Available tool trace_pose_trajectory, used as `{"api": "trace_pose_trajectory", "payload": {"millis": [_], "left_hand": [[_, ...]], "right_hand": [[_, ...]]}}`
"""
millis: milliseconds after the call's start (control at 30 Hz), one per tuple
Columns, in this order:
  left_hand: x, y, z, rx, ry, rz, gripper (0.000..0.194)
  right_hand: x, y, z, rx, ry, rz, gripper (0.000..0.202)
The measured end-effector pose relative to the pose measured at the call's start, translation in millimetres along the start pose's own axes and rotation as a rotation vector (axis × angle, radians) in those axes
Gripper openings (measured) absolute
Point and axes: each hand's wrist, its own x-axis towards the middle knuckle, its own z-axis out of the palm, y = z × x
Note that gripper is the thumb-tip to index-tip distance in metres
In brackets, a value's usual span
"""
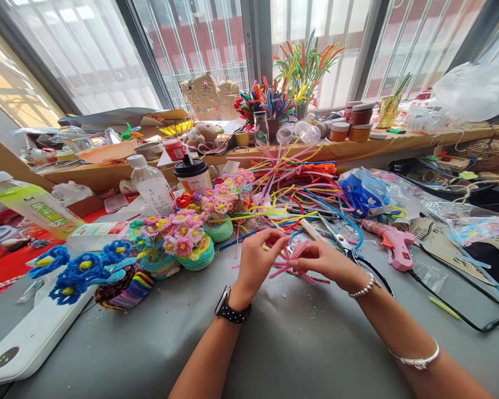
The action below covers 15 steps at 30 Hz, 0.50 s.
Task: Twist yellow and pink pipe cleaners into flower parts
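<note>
Between my two hands, above the grey table, is a bundle of pink pipe cleaners [281, 270] bent into loops and spreading out in several directions. My left hand [255, 260], with a black dotted watch strap at its wrist, pinches it from the left. From the right, my right hand [326, 265] pinches a pink loop; a beaded bracelet circles that wrist. The fingertips partly hide where the stems cross. Just beyond my hands lie scissors [336, 235] and loose pipe cleaners. Finished pink flowers [187, 235] stand in yarn-wrapped pots to the left.
A pink glue gun [393, 244] with a black cord lies to the right. Blue pipe-cleaner flowers [85, 269] lean over a striped pot at left. A lidded cup [193, 177], a clear bottle [152, 185] and a blue packet [365, 192] stand behind. Jars [361, 124] line the sill.
</note>
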Motion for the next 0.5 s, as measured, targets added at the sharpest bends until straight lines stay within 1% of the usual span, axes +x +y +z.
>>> {"api": "trace_pose_trajectory", "payload": {"millis": [133, 200, 267, 433, 500], "left_hand": [[2.9, -1.3, -2.0, -0.273, 0.031, -0.177, 0.023], [3.7, -2.2, -2.6, -0.334, 0.052, -0.222, 0.024], [4.5, -3.2, -3.7, -0.359, 0.044, -0.238, 0.024], [6.7, -5.9, -7.6, -0.344, -0.128, -0.236, 0.024], [6.8, -6.4, -8.0, -0.319, -0.163, -0.234, 0.025]], "right_hand": [[-2.2, -5.0, -3.5, 0.092, 0.031, -0.013, 0.021], [-3.4, -6.2, -5.1, 0.125, 0.042, -0.02, 0.021], [-4.0, -6.2, -6.5, 0.129, 0.052, -0.015, 0.022], [-2.5, -3.9, -8.0, 0.066, 0.077, -0.012, 0.024], [-2.1, -4.0, -8.2, 0.056, 0.089, -0.011, 0.024]]}}
